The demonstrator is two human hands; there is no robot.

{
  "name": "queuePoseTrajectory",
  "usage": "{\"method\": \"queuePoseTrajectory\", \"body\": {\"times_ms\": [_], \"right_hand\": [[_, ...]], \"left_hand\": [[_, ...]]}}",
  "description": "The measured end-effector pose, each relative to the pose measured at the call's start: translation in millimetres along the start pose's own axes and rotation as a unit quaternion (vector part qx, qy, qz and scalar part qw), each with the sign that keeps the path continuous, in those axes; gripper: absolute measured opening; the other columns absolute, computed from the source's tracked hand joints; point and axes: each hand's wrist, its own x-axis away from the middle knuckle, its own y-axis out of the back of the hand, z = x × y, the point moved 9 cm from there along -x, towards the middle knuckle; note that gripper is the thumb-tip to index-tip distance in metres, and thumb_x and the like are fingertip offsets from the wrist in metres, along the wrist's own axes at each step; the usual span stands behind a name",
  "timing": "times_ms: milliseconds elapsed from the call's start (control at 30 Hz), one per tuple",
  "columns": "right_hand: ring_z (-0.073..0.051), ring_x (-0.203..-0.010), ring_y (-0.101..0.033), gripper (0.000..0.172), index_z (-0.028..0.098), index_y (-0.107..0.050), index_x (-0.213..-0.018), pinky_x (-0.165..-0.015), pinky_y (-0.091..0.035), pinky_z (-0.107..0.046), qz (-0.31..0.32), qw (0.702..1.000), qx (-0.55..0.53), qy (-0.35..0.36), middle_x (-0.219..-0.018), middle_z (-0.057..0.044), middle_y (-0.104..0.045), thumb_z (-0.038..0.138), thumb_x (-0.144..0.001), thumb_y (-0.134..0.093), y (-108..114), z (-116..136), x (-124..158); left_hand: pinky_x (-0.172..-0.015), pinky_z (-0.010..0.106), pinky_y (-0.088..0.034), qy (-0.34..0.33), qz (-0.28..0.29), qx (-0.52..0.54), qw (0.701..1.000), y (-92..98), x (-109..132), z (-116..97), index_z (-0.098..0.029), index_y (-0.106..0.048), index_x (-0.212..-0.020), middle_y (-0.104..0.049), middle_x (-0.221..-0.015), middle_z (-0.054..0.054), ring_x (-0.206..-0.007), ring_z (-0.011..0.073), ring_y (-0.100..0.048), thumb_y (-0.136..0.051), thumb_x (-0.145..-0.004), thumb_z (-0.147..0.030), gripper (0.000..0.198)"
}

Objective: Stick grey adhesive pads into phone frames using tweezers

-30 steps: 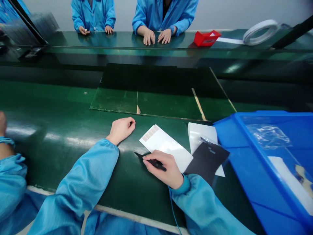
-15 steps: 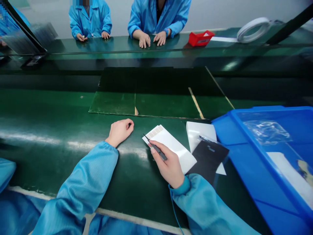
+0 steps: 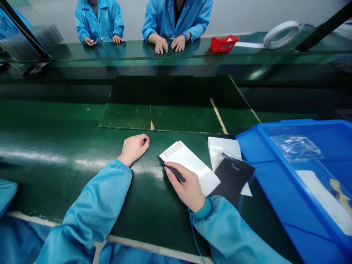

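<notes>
Head view: the right hand (image 3: 184, 187) is closed around black tweezers (image 3: 172, 172), gripping them like a pen, with the tips just beside the left edge of a white sheet (image 3: 189, 165) and the fingers lying over that sheet's lower edge. A row of small tan labels (image 3: 172, 149) sits at the sheet's far end. The left hand (image 3: 134, 148) rests on the green bench mat (image 3: 68, 124), curled loosely and holding nothing. A thin blue cord (image 3: 195, 234) runs down from the right cuff. To the right of the sheet, a second white sheet (image 3: 222, 148) lies partly under a black sheet (image 3: 232, 179). Just beyond them stands a blue bin (image 3: 275, 157), its near corner overlapping the bench edge. Inside the bin lie a crumpled clear plastic bag (image 3: 297, 148) and a white sheet (image 3: 321, 198), with a yellowish item (image 3: 339, 196) at that sheet's edge, too blurred to name. Ahead of the hands is a dark green panel (image 3: 178, 117) marked with tan strips. Across the far bench, two co-workers in blue smocks (image 3: 99, 22) rest their hands (image 3: 161, 44) on the surface. Farther right are a small red tray (image 3: 222, 44), its contents hidden, and a roll of white tape (image 3: 280, 35).
</notes>
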Motion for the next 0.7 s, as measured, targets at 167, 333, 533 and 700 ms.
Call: {"method": "queuePoseTrajectory", "body": {"times_ms": [167, 333, 533, 700], "right_hand": [[-0.024, -0.096, -0.072, 0.019, 0.023, -0.07, -0.108, -0.088, -0.058, -0.038, -0.026, 1.0, 0.0, -0.017, -0.106, -0.005, -0.075, 0.03, -0.093, -0.061, 4, -6, -1], [-0.024, -0.093, -0.071, 0.021, 0.024, -0.067, -0.112, -0.085, -0.058, -0.039, -0.062, 0.996, 0.013, 0.062, -0.103, -0.007, -0.074, 0.022, -0.093, -0.059, 12, 14, 5], [-0.023, -0.086, -0.069, 0.031, 0.026, -0.064, -0.116, -0.077, -0.058, -0.038, 0.002, 0.984, 0.01, 0.18, -0.1, -0.007, -0.072, 0.01, -0.09, -0.059, 1, 42, 11], [-0.022, -0.092, -0.069, 0.025, 0.025, -0.064, -0.116, -0.082, -0.058, -0.038, 0.092, 0.982, 0.015, 0.163, -0.104, -0.007, -0.072, 0.017, -0.095, -0.056, -18, 33, 10]], "left_hand": [[-0.059, 0.026, -0.032, 0.0, 0.005, 0.003, 1.0, 0.0, 1, -1, -0.027, -0.07, -0.089, -0.065, -0.068, -0.004, -0.066, 0.0139, -0.059, -0.055, -0.09, -0.03, 0.016], [-0.06, 0.026, -0.033, 0.007, 0.009, -0.001, 1.0, -1.0, 0, 0, -0.026, -0.07, -0.091, -0.066, -0.07, -0.003, -0.067, 0.0143, -0.06, -0.054, -0.091, -0.032, 0.017], [-0.06, 0.026, -0.033, 0.001, 0.013, 0.004, 1.0, -0.8, 0, -1, -0.027, -0.07, -0.091, -0.065, -0.069, -0.004, -0.067, 0.0139, -0.06, -0.055, -0.09, -0.03, 0.016], [-0.06, 0.026, -0.031, 0.003, 0.01, 0.004, 1.0, 0.0, 0, -1, -0.027, -0.07, -0.091, -0.066, -0.07, -0.004, -0.067, 0.0144, -0.06, -0.054, -0.091, -0.031, 0.017]]}}
